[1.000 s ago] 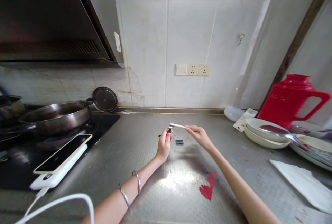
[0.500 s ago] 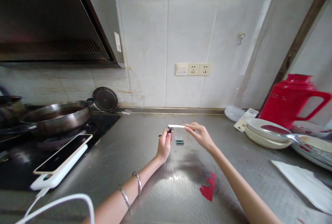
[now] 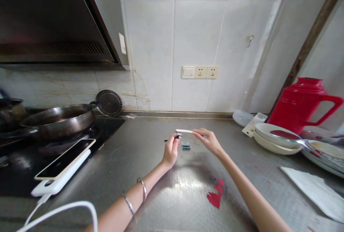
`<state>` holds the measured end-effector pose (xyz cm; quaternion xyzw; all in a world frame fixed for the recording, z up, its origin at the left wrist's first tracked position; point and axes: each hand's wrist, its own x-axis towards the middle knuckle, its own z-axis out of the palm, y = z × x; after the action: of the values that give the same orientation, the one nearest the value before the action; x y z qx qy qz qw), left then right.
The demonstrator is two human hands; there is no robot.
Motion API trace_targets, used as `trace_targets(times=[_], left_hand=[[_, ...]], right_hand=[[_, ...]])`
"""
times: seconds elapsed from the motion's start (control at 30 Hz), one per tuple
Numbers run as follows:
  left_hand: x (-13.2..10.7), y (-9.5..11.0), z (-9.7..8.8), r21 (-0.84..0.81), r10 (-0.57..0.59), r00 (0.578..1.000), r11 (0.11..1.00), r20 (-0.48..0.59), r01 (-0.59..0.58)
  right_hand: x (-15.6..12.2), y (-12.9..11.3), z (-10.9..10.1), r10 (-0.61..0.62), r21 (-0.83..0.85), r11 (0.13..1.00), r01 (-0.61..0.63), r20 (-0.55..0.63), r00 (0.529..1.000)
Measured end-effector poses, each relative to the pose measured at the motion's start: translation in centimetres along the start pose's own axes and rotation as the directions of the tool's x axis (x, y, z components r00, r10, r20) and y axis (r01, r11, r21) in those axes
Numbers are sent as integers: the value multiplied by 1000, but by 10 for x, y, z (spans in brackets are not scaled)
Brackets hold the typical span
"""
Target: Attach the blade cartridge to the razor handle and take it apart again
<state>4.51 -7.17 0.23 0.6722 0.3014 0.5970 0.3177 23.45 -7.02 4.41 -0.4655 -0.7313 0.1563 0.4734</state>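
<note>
White and slim, a stick (image 3: 185, 131) is pinched by the right hand (image 3: 208, 141)! At its tip, a dark object (image 3: 177, 136) is gripped by the curled left hand (image 3: 170, 150).

**Bold Red Broke Up Grey and White**

The slim stick (image 3: 185, 131) in the right hand (image 3: 208, 140) was white; the small piece (image 3: 177, 136) in the left hand (image 3: 170, 151) was black. Beside them, a packet (image 3: 186, 147) showed dark teal bands. The desk (image 3: 139, 146) was metallic grey, with a red scrap (image 3: 216, 194) nearer. At right, the jug (image 3: 298, 105) was glossy red, and the patterned bowl (image 3: 328, 159) carried red on white. At left, the phone (image 3: 64, 159) had a black screen and cream rim, the cable (image 3: 77, 203) was white and the hob (image 3: 16, 178) black.
</note>
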Motion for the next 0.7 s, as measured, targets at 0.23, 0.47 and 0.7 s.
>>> trace_targets(times=[0.23, 0.47, 0.7], left_hand=[[0, -4, 0, -14, -10, 1000, 1000, -21, 10], [3, -8, 2, -111, -130, 991, 986, -41, 125], [5, -11, 0, -107, -140, 983, 986, -122, 127]], right_hand=[[7, 15, 7, 138, 252, 960, -123, -42, 990], [-1, -16, 19, 344, 511, 784, -352, 115, 932], [-30, -60, 20, 438, 748, 485, -454, 241, 866]])
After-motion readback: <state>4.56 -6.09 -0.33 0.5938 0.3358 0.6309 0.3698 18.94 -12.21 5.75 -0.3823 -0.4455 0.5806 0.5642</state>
